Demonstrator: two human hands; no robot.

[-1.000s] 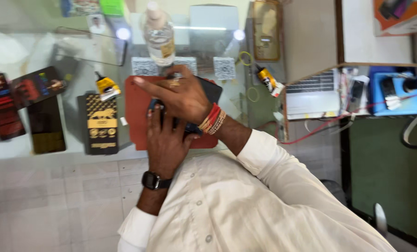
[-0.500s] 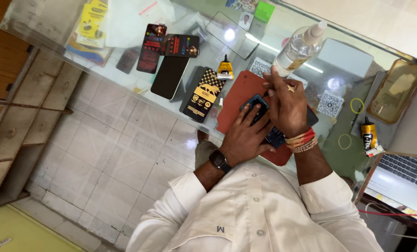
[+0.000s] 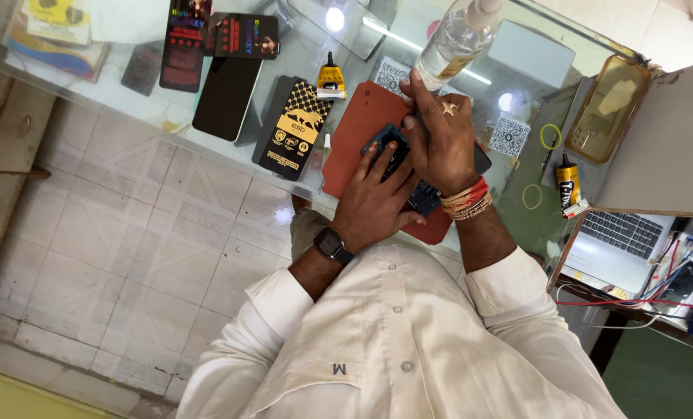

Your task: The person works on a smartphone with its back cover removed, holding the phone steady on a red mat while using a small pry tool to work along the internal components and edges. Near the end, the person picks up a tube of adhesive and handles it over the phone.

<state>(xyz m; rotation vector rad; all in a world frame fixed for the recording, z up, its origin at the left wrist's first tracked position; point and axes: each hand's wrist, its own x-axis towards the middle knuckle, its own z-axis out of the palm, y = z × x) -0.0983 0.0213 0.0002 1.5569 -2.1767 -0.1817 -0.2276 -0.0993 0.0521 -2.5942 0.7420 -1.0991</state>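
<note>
Item: dark phone (image 3: pixel 408 167), flat, slim and rectangular, dark blue-black face up, partly hidden under both hands. Its near end shows below the right wrist; a dark corner juts out to the right of that hand.

Location: lying on a reddish-brown mat (image 3: pixel 362 132) that sits on a glass counter (image 3: pixel 517 62), near the counter's front edge.

Left hand (image 3: pixel 373 198): palm down, fingers spread flat and pressing on the phone's surface; a dark smartwatch (image 3: pixel 331 243) on the wrist.

Right hand (image 3: pixel 439 140): laid over the phone's upper part, fingers curled close together against it, ring on one finger, red and gold bangles (image 3: pixel 467 199) at the wrist. Whether it pinches anything small cannot be told.

Nearby: clear spray bottle (image 3: pixel 455 39) just behind the right hand; small yellow glue bottle (image 3: pixel 331 77) beside the mat; black-and-gold packet (image 3: pixel 293 128) left of the mat; amber phone case (image 3: pixel 606 109) well to the right.
</note>
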